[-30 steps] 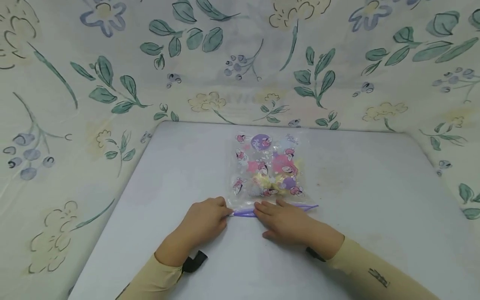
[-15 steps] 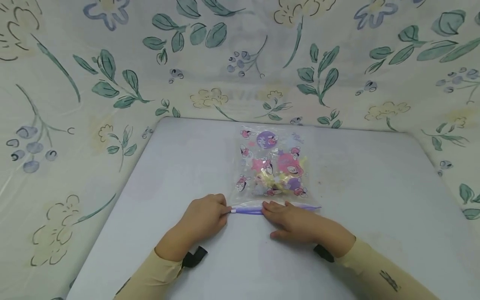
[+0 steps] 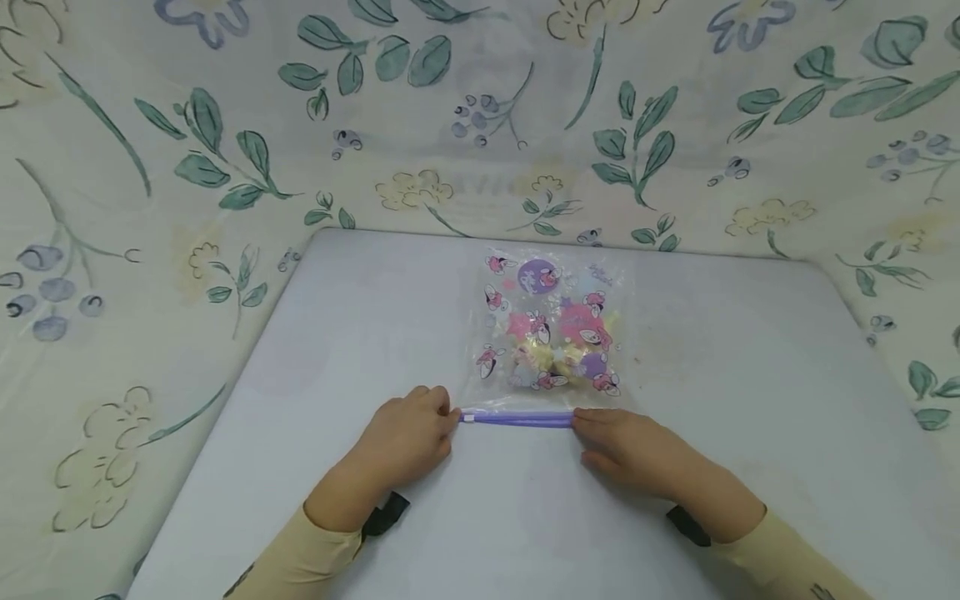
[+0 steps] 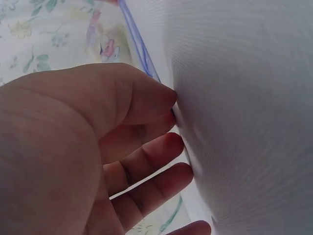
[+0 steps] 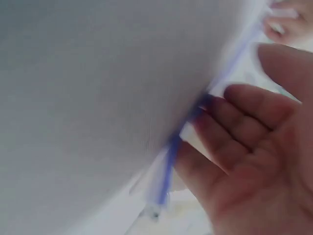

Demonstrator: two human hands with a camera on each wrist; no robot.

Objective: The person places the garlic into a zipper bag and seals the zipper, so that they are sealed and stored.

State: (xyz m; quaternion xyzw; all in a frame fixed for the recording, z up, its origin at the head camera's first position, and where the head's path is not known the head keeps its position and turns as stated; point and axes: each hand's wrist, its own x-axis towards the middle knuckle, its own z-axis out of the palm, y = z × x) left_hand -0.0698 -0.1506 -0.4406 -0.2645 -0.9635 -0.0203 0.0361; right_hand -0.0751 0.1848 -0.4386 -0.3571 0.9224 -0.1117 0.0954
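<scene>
A clear zip bag [image 3: 555, 325] printed with pink characters, stars and purple dots lies flat on the white table, with yellowish contents showing through. Its purple zip strip [image 3: 517, 419] faces the person, and a small white slider [image 3: 469, 418] sits near the strip's left end. My left hand [image 3: 411, 435] pinches that left end between thumb and forefinger; in the left wrist view the other fingers are loosely bent. Extended fingers of my right hand [image 3: 637, 450] press on the strip toward its right end, which they cover. In the right wrist view, these fingertips [image 5: 208, 100] touch the purple strip.
The white table [image 3: 360, 317] has a raised back edge against a hanging cloth [image 3: 495, 108] printed with leaves and flowers. This cloth also surrounds the left and right sides. A black band sits at each wrist.
My right hand has slid to the right along the zip strip, uncovering more of its middle. The bag has shifted slightly right in view, while my left hand keeps its pinch on the left end.
</scene>
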